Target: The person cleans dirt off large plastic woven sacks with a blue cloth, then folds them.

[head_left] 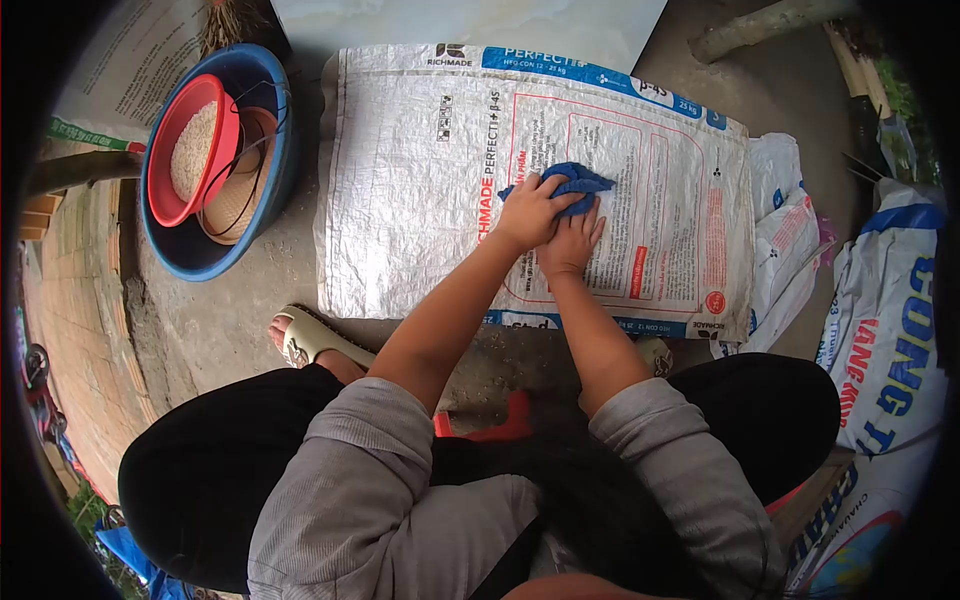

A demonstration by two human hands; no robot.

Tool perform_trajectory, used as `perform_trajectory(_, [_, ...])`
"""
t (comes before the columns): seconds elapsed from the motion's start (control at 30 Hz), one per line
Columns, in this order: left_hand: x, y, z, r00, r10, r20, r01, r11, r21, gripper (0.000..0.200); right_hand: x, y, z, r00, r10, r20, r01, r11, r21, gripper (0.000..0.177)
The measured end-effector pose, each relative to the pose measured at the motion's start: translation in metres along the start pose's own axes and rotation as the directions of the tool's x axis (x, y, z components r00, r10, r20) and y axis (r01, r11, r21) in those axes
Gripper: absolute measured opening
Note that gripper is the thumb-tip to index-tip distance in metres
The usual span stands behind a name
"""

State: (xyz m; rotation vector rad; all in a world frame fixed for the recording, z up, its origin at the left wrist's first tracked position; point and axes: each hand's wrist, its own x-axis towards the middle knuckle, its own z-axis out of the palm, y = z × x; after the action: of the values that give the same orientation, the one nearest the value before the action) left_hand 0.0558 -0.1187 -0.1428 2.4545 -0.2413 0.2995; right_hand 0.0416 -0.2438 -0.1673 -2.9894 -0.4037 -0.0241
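Fingers [550,190] of the left hand [533,212] are clenched on a crumpled blue cloth [578,183], pressing it onto a white woven sack [420,200] spread flat on the concrete floor [230,320]. The right hand [572,245] lies just below and against the left, its fingers [593,228] released and spread flat on the sack, their tips touching the cloth's lower edge. The cloth sits right of the sack's middle, over red-outlined print.

The person squats at the sack's near edge, grey sleeves pushed up, 1 sandalled foot [305,340] near the sack's lower left corner. A small red object [510,420] shows between the knees; what it is cannot be told.

Just beside the sack's left edge stands a blue basin [205,262] holding a red sieve [180,150] of pale grain, propped on edge, and a woven basket [245,190]. Against the sack's right edge lies a crumpled white bag [790,250], and further right printed sacks [890,340] are heaped. A pale slab [470,20] lies beyond the far edge, a wooden pole [770,20] at upper right.
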Motion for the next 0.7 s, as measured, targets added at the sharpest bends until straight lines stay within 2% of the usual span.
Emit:
perform_trajectory(0.1, [0.002, -0.033, -0.023, 1.0, 0.014, -0.006, -0.013, 0.986, 0.167, 0.046, 0.002, 0.001, 0.002, 0.998, -0.011, -0.057, 0.013, 1.0, 0.028, 0.061])
perform_trajectory(0.2, [-0.002, -0.081, -0.059, 0.95, -0.262, -0.17, 0.302, 0.908, 0.29, 0.048, 0.002, -0.002, -0.001, 0.997, -0.004, -0.079, 0.009, 0.998, 0.057, 0.061])
perform_trajectory(0.23, [-0.007, -0.1, -0.072, 0.899, -0.367, -0.239, 0.428, 0.852, 0.301, 0.048, 0.002, -0.001, 0.0, 0.997, -0.004, -0.075, 0.007, 0.999, 0.048, 0.06])
perform_trajectory(0.33, [-0.029, -0.15, -0.11, 0.69, -0.557, -0.462, 0.7, 0.676, 0.23, 0.051, 0.001, -0.001, 0.0, 0.998, 0.004, -0.064, -0.001, 0.999, 0.045, 0.06])
perform_trajectory(0.43, [-0.04, -0.171, -0.128, 0.449, -0.687, -0.571, 0.864, 0.497, 0.082, 0.054, 0.002, -0.001, 0.0, 0.998, 0.005, -0.066, -0.002, 0.999, 0.046, 0.061])
perform_trajectory(0.47, [-0.041, -0.171, -0.123, 0.4, -0.664, -0.631, 0.871, 0.49, 0.037, 0.055, 0.002, -0.002, 0.0, 0.998, 0.007, -0.066, -0.005, 0.999, 0.042, 0.061])
perform_trajectory(0.5, [-0.036, -0.162, -0.119, 0.405, -0.662, -0.631, 0.87, 0.491, 0.043, 0.055, 0.001, -0.003, 0.0, 0.998, 0.012, -0.065, -0.009, 0.999, 0.046, 0.061])
perform_trajectory(0.57, [-0.019, -0.13, -0.099, 0.414, -0.609, -0.676, 0.809, 0.586, -0.032, 0.055, 0.001, -0.003, -0.002, 0.998, 0.018, -0.057, -0.014, 0.998, 0.061, 0.057])
perform_trajectory(0.63, [-0.001, -0.091, -0.075, 0.689, -0.553, -0.468, 0.625, 0.78, -0.002, 0.055, 0.002, -0.002, -0.001, 0.998, 0.01, -0.063, -0.006, 0.998, 0.055, 0.059])
perform_trajectory(0.67, [0.007, -0.067, -0.056, 0.801, -0.431, -0.415, 0.492, 0.869, 0.048, 0.055, 0.002, -0.002, 0.0, 0.998, 0.0, -0.07, 0.004, 0.999, 0.053, 0.061])
perform_trajectory(0.7, [0.013, -0.04, -0.045, 0.895, -0.343, -0.285, 0.366, 0.93, 0.03, 0.055, 0.001, -0.001, -0.001, 0.998, -0.003, -0.069, 0.007, 0.999, 0.052, 0.061])
